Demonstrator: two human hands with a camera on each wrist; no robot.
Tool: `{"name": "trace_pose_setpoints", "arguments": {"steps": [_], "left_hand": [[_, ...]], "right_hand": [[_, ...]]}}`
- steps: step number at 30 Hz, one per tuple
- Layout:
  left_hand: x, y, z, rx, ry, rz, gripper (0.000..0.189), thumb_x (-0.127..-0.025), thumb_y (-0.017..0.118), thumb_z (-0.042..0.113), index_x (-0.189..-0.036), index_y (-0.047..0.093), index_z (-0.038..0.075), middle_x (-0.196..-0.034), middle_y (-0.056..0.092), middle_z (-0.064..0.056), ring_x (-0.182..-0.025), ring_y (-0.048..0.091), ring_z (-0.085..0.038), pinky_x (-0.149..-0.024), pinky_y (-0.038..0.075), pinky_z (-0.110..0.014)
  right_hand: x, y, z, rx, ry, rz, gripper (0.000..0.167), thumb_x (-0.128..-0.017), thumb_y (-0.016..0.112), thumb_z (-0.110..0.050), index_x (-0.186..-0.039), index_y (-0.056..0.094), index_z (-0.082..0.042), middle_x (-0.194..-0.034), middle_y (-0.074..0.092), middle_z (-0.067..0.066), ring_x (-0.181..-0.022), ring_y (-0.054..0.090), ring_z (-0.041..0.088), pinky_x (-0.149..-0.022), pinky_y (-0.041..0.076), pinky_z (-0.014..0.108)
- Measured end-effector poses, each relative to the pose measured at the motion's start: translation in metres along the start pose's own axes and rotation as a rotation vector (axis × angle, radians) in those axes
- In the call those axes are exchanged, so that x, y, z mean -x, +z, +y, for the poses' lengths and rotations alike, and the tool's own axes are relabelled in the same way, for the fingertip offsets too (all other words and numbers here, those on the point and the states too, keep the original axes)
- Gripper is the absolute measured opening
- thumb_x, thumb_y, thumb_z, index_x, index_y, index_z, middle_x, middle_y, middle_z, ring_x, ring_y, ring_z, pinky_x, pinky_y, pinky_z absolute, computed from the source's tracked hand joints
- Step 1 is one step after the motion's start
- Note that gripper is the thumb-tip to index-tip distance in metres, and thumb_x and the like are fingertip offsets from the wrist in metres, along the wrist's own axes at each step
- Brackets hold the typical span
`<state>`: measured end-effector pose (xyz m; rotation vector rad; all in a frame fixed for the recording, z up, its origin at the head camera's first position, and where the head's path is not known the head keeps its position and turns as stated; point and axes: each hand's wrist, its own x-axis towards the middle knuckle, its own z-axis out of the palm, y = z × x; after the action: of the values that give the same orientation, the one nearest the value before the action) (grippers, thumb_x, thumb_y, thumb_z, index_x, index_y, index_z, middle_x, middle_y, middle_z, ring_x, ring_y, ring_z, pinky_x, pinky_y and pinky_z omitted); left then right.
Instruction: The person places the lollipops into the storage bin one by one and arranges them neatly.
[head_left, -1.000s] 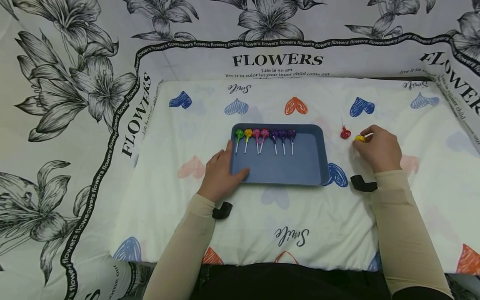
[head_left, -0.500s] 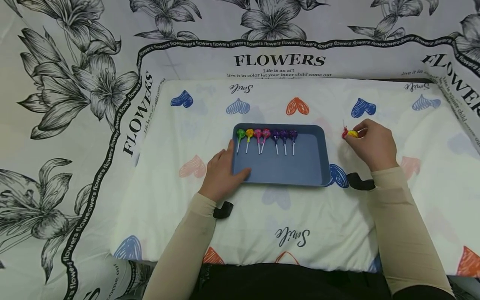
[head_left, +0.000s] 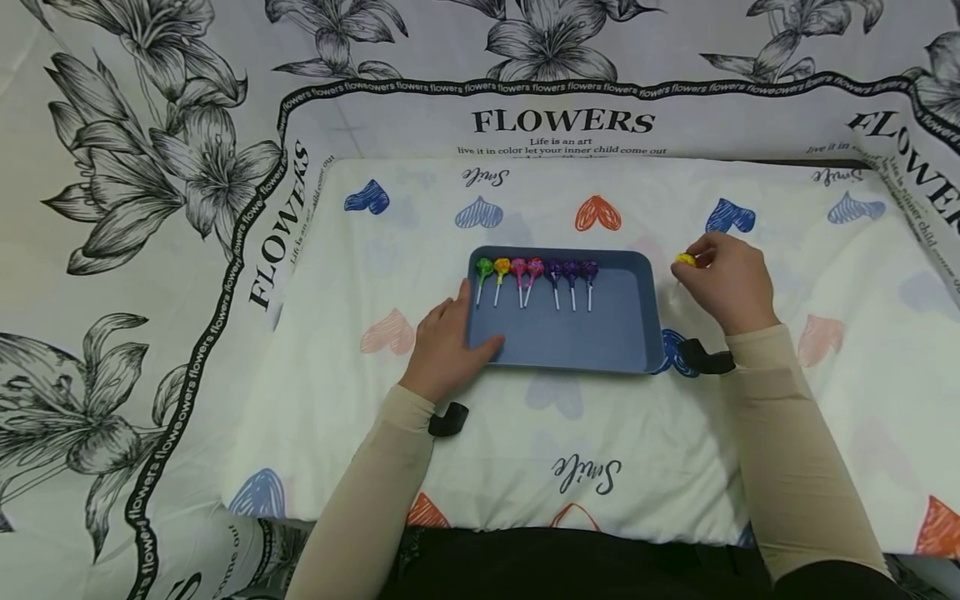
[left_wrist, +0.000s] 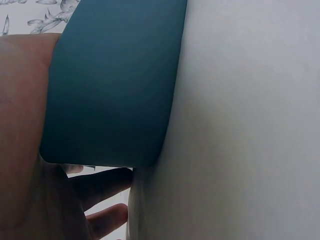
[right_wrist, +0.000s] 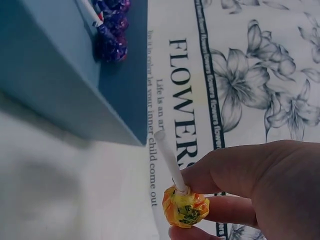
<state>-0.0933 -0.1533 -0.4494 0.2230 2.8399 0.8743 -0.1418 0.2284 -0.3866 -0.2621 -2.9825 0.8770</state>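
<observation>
My right hand (head_left: 731,279) pinches a yellow lollipop (right_wrist: 186,207) by its wrapped head, just right of the blue-grey tray (head_left: 570,342). Its white stick (right_wrist: 170,159) points up toward the tray in the right wrist view. The left hand (head_left: 448,346) rests at the tray's front left corner, thumb over the rim and index finger straight along the left side. Along the tray's far side lie a green lollipop (head_left: 484,267), an orange-yellow lollipop (head_left: 502,267), pink lollipops (head_left: 535,267) and purple lollipops (head_left: 572,269), sticks toward me. The red lollipop seen earlier is hidden.
The tray lies on a white cloth (head_left: 315,450) printed with hearts. Beyond it and to the left spreads a flower-printed cloth (head_left: 405,117). A black wrist mount (head_left: 707,358) sits by the right wrist, another black mount (head_left: 448,419) by the left.
My right hand has moved left toward the tray with the yellow lollipop, passing over the red lollipop's spot. The left hand and the lollipops in the tray have kept their places.
</observation>
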Motion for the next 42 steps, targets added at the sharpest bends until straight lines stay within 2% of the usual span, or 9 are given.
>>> {"name": "trace_pose_setpoints", "arguments": {"steps": [6, 12, 25, 32, 42], "left_hand": [[0.001, 0.0, -0.001, 0.004, 0.004, 0.0, 0.102, -0.096, 0.066, 0.055, -0.17, 0.013, 0.01, -0.169, 0.036, -0.01, -0.154, 0.031, -0.04, -0.125, 0.02, -0.058], [0.001, 0.0, -0.002, 0.0, 0.005, -0.001, 0.101, -0.096, 0.065, 0.056, -0.17, 0.013, 0.011, -0.169, 0.037, -0.01, -0.154, 0.031, -0.04, -0.126, 0.02, -0.057], [-0.002, 0.001, -0.001, 0.001, 0.01, -0.004, 0.101, -0.096, 0.065, 0.056, -0.17, 0.013, 0.01, -0.17, 0.035, -0.009, -0.154, 0.03, -0.04, -0.126, 0.02, -0.057], [-0.002, 0.001, -0.003, 0.004, 0.017, 0.001, 0.101, -0.096, 0.065, 0.056, -0.17, 0.014, 0.011, -0.17, 0.036, -0.008, -0.154, 0.03, -0.04, -0.125, 0.021, -0.058], [0.0, -0.001, -0.003, -0.003, 0.02, 0.007, 0.101, -0.096, 0.066, 0.055, -0.17, 0.014, 0.01, -0.169, 0.037, -0.01, -0.154, 0.031, -0.04, -0.125, 0.021, -0.058]], "right_hand": [[-0.001, 0.006, -0.01, -0.008, -0.034, 0.01, 0.035, -0.097, 0.068, -0.028, -0.113, 0.069, 0.003, -0.115, 0.07, 0.031, -0.097, 0.065, 0.045, -0.07, 0.05, 0.045], [-0.003, 0.011, -0.02, -0.029, -0.06, 0.01, 0.032, -0.097, 0.067, -0.027, -0.111, 0.069, 0.002, -0.111, 0.07, 0.029, -0.093, 0.063, 0.042, -0.068, 0.047, 0.045], [-0.007, 0.028, -0.032, -0.044, -0.085, -0.034, 0.03, -0.096, 0.071, -0.026, -0.11, 0.071, 0.001, -0.11, 0.071, 0.026, -0.093, 0.063, 0.04, -0.069, 0.048, 0.044], [-0.009, 0.038, -0.034, -0.052, -0.1, -0.029, 0.029, -0.096, 0.074, -0.024, -0.109, 0.072, 0.002, -0.109, 0.073, 0.025, -0.095, 0.063, 0.038, -0.074, 0.046, 0.045], [-0.013, 0.051, -0.038, -0.026, -0.099, -0.067, 0.032, -0.095, 0.076, -0.025, -0.111, 0.073, 0.002, -0.109, 0.074, 0.025, -0.095, 0.067, 0.039, -0.082, 0.052, 0.052]]}}
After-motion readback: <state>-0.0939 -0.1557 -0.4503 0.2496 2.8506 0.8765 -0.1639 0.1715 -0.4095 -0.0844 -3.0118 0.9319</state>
